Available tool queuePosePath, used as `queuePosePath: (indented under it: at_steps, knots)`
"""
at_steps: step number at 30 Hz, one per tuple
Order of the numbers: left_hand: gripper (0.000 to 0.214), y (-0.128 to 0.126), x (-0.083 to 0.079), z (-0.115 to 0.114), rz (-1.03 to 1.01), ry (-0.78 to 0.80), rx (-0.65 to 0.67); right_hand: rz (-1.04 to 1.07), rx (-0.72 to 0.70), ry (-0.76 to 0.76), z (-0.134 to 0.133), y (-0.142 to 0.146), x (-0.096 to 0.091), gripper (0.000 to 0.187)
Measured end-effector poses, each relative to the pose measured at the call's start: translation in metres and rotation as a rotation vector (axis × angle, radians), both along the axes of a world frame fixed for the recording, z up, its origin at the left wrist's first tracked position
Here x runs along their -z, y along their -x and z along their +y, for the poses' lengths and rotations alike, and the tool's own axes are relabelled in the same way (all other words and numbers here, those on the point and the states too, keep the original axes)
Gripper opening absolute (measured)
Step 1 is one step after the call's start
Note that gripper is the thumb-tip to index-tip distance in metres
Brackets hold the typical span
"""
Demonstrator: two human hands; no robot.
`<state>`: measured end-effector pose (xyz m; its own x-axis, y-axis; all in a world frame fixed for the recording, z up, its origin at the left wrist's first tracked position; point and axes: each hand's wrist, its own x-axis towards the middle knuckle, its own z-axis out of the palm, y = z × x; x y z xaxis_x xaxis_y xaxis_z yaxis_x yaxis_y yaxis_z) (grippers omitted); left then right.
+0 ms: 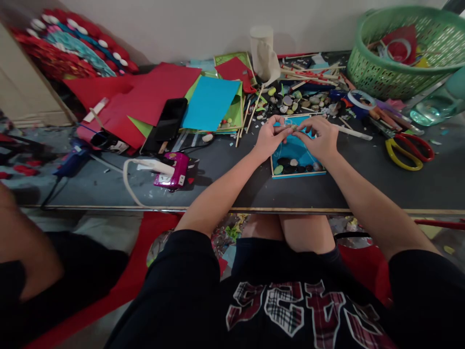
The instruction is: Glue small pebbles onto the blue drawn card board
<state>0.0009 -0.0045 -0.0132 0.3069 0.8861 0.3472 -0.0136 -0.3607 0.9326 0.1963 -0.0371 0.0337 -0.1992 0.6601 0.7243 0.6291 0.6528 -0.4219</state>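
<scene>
Both hands meet above a small blue card panel (pixel 296 150) framed with wooden sticks, on a dark table (pixel 225 179). My left hand (pixel 269 137) and my right hand (pixel 319 137) pinch a small pale pebble (pixel 290 127) between their fingertips. A row of dark and green pebbles (pixel 295 167) lies along the panel's near edge. Loose pebbles (pixel 298 102) are scattered just behind the panel.
Red, blue and green paper sheets (pixel 209 102) and a black phone (pixel 170 118) lie left. A magenta tool (pixel 173 170), a paper roll (pixel 263 51), a green basket (pixel 403 48), yellow-and-red scissors (pixel 409 148) and wooden sticks (pixel 308 72) surround the work. Another person's arm (pixel 25 247) shows at left.
</scene>
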Motion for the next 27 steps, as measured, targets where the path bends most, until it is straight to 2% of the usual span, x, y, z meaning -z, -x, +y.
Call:
queuePosePath:
  at_steps: [3, 7, 14, 18, 27]
  knots:
    - [0.049, 0.001, 0.004, 0.0, 0.054, -0.095, -0.071, -0.02, -0.002, 0.047, 0.0, 0.0, -0.001, 0.034]
    - [0.042, 0.005, -0.002, -0.009, 0.169, -0.231, -0.143, -0.019, -0.035, 0.072, 0.001, -0.001, 0.0, 0.026]
    - [0.033, 0.008, -0.014, -0.019, 0.266, -0.305, -0.142, -0.024, -0.016, 0.038, -0.002, 0.001, -0.002, 0.023]
    - [0.025, 0.008, -0.01, -0.017, 0.291, -0.354, -0.127, -0.043, -0.009, 0.049, -0.003, 0.001, -0.003, 0.024]
    - [0.024, 0.008, -0.003, -0.008, 0.319, -0.469, -0.095, -0.046, -0.067, 0.027, 0.0, 0.001, 0.002, 0.022]
